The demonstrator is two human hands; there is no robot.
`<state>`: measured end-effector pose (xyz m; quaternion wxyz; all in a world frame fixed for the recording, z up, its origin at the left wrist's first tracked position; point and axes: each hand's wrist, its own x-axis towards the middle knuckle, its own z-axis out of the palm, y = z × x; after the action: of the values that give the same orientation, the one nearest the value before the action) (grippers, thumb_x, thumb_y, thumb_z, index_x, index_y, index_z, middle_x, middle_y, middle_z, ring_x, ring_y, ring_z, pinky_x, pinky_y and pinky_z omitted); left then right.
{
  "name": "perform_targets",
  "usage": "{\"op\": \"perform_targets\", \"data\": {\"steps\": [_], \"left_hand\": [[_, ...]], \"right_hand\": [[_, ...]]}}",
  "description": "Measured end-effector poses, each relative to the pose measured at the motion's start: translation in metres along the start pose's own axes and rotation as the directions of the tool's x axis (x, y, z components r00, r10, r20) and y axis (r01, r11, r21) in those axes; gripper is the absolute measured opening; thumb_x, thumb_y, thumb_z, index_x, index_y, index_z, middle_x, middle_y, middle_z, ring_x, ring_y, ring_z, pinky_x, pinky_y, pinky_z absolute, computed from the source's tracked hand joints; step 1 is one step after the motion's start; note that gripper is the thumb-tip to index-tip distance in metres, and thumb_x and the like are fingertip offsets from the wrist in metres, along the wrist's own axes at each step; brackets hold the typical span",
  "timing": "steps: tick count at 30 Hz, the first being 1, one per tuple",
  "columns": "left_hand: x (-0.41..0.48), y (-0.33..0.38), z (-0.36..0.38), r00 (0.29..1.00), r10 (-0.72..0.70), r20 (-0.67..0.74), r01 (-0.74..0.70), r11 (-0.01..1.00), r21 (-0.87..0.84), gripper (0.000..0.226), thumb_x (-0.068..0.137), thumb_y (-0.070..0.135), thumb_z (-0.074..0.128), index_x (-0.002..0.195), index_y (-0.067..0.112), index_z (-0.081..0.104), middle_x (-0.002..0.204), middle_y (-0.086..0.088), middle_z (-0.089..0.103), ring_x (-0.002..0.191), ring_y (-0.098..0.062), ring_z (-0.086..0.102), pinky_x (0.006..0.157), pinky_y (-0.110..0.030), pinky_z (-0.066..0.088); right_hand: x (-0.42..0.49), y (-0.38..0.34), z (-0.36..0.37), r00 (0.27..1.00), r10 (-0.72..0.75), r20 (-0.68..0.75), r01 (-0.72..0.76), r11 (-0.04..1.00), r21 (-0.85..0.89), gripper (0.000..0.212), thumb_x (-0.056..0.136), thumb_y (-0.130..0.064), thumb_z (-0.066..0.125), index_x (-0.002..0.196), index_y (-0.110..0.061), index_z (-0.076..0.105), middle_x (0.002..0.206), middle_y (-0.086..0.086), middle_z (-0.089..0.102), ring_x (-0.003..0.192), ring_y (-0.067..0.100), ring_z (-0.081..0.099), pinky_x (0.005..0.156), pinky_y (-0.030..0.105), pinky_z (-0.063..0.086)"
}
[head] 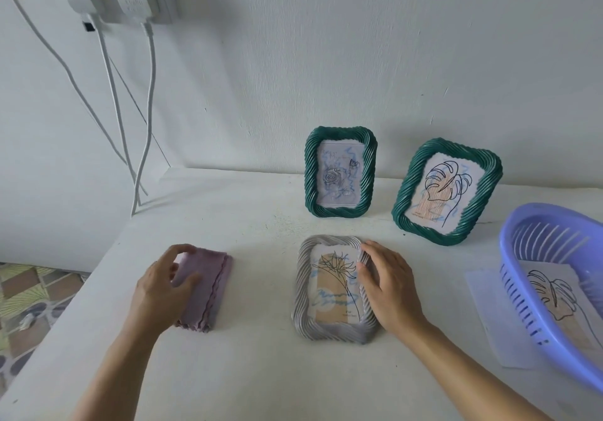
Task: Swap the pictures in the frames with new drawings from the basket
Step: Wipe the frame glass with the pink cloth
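The grey frame (332,290) lies flat and face up on the white table (261,371), near the front and about mid-table. A line drawing of a flower with blue scribbles over it is in the frame. I judge this is the frame in hand and that its swap is not yet done: it has to be turned over and opened from the back. My right hand (388,290) rests on its right rim, the fingers close together and gently bent over the twisted edge. My left hand (163,287) holds the folded pink cloth (205,290) to the left, its fingers curled over the cloth's far edge and the thumb on top.

Behind, two green frames stand against the wall: the rose frame (341,176) and the leaf frame (447,192). Both of their pictures are scribbled too, so I guess they also wait. At the right, the purple basket (518,277) holds a leaf drawing (554,293) that looks clean, and a loose sheet (486,303) lies just beside the basket.
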<state>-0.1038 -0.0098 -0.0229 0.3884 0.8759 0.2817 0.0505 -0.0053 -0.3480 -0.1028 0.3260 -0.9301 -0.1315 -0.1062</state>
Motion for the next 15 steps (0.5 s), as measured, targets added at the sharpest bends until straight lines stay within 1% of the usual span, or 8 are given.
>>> {"op": "perform_targets", "data": {"steps": [2,5,7,8,10,11,13,15], "left_hand": [[-0.002,0.008,0.000,0.999,0.013,0.029,-0.010,0.995,-0.097,0.029,0.093,0.018,0.060,0.103,0.044,0.064,0.102,0.002,0.064,0.085,-0.022,0.066,0.063,-0.036,0.054],[-0.012,0.032,0.001,0.995,0.085,0.051,-0.069,0.962,-0.263,0.026,0.095,0.017,0.061,0.102,0.041,0.069,0.103,0.004,0.067,0.081,-0.020,0.071,0.060,-0.032,0.053],[-0.021,0.051,0.004,0.985,0.158,0.074,-0.119,0.917,-0.382,0.024,0.095,0.016,0.064,0.105,0.037,0.071,0.101,0.002,0.070,0.080,-0.020,0.073,0.064,-0.036,0.053],[-0.026,0.060,0.007,0.975,0.201,0.096,-0.140,0.887,-0.439,0.024,0.095,0.015,0.065,0.107,0.034,0.072,0.101,-0.001,0.070,0.081,-0.023,0.073,0.067,-0.040,0.054],[-0.030,0.074,0.017,0.951,0.276,0.139,-0.165,0.833,-0.529,0.025,0.094,0.012,0.067,0.113,0.028,0.071,0.104,-0.008,0.069,0.085,-0.030,0.073,0.073,-0.054,0.054],[-0.032,0.081,0.023,0.941,0.299,0.159,-0.161,0.808,-0.568,0.026,0.094,0.010,0.067,0.115,0.025,0.070,0.106,-0.011,0.068,0.085,-0.032,0.072,0.074,-0.057,0.053],[-0.034,0.094,0.038,0.920,0.330,0.213,-0.123,0.758,-0.640,0.026,0.095,0.004,0.062,0.115,0.020,0.070,0.107,-0.014,0.066,0.084,-0.031,0.070,0.074,-0.055,0.052],[-0.037,0.107,0.052,0.904,0.350,0.247,-0.104,0.737,-0.668,0.027,0.096,0.002,0.059,0.115,0.019,0.070,0.107,-0.015,0.066,0.086,-0.031,0.070,0.075,-0.056,0.055]], "right_hand": [[0.000,-0.003,-0.003,1.000,-0.005,-0.021,0.006,0.999,0.043,0.050,0.094,-0.045,0.040,0.131,-0.017,0.059,0.134,-0.001,0.058,0.129,0.015,0.045,0.112,0.032,0.032],[0.001,-0.017,-0.016,0.997,-0.053,-0.049,0.059,0.991,0.120,0.041,0.097,-0.041,0.046,0.127,-0.020,0.061,0.126,-0.006,0.058,0.124,0.010,0.046,0.108,0.028,0.036],[0.001,-0.035,-0.028,0.997,-0.070,0.017,0.063,0.960,0.272,0.030,0.099,-0.035,0.053,0.126,-0.023,0.061,0.121,-0.011,0.060,0.120,0.004,0.051,0.103,0.024,0.041],[0.000,-0.045,-0.033,0.995,-0.077,0.070,0.047,0.933,0.357,0.027,0.100,-0.031,0.056,0.126,-0.026,0.061,0.120,-0.013,0.061,0.119,0.005,0.053,0.101,0.021,0.042],[-0.001,-0.063,-0.041,0.981,-0.059,0.184,-0.038,0.875,0.483,0.028,0.099,-0.031,0.059,0.126,-0.033,0.059,0.121,-0.015,0.060,0.120,0.005,0.054,0.099,0.019,0.043],[-0.002,-0.070,-0.044,0.969,-0.035,0.245,-0.103,0.842,0.529,0.028,0.098,-0.034,0.059,0.126,-0.037,0.058,0.122,-0.016,0.060,0.120,0.003,0.054,0.097,0.019,0.044],[-0.002,-0.082,-0.050,0.940,0.004,0.340,-0.232,0.738,0.634,0.030,0.097,-0.037,0.059,0.126,-0.042,0.056,0.119,-0.020,0.061,0.116,-0.002,0.057,0.091,0.016,0.046],[-0.003,-0.089,-0.056,0.922,0.021,0.388,-0.322,0.600,0.733,0.033,0.096,-0.032,0.060,0.128,-0.037,0.054,0.116,-0.019,0.065,0.109,-0.003,0.063,0.084,0.015,0.050]]}}
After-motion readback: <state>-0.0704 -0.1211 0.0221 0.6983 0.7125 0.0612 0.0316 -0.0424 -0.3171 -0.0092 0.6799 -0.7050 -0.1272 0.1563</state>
